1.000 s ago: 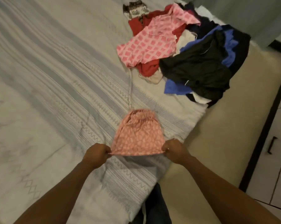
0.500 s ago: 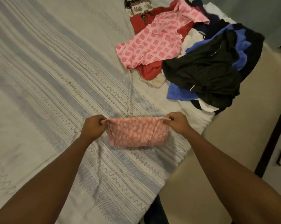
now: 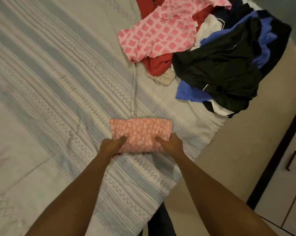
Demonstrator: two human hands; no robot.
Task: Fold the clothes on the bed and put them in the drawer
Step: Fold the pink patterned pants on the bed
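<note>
A small pink patterned garment (image 3: 140, 132) lies folded into a compact rectangle on the striped bedspread (image 3: 58, 86), near the bed's right edge. My left hand (image 3: 109, 147) grips its near left corner, thumb lying on top of the cloth. My right hand (image 3: 171, 143) holds the near right corner the same way. Whatever fingers are under the fabric are hidden. A heap of unfolded clothes sits at the far right of the bed: a pink diamond-print piece (image 3: 159, 34), a red one (image 3: 158, 65), a black one (image 3: 217, 68) and a blue one (image 3: 189, 94).
A thin grey cord (image 3: 134, 92) runs along the bedspread from the heap to the folded garment. Beige floor (image 3: 229, 159) lies right of the bed. A white cabinet front with a dark handle (image 3: 292, 160) stands at the far right.
Both hands carried the garment's near edge away from me, folding it in half, then came back to its near side. The garment now lies flat and doubled over.
</note>
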